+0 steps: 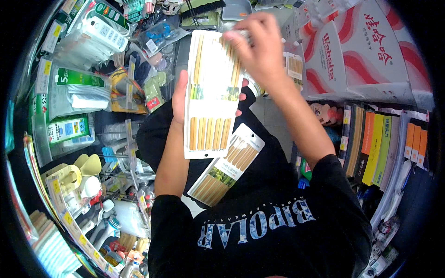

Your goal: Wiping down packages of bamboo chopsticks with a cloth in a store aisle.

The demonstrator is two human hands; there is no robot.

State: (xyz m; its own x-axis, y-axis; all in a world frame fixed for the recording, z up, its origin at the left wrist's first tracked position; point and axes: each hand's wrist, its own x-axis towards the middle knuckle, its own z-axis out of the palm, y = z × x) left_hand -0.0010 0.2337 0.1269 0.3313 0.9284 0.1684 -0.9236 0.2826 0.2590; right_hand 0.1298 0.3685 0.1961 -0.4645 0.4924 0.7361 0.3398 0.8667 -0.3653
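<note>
So, the L hand holds the 1st chopstick pkg from behind, w/ its thumb by the left edge & fingertips poking out past the right edge. The R hand is bent, thumb & fingers close together, at the pkg's top right corner; can't tell if it grips there. This pkg is long, flat & white w/ round corners, tan sticks & a green leafy pic band across the mid. A 2nd chopstick pkg lies tilted on the lap.

Smooth wooden chopsticks, glossy pack, matt cloth shirt
</note>
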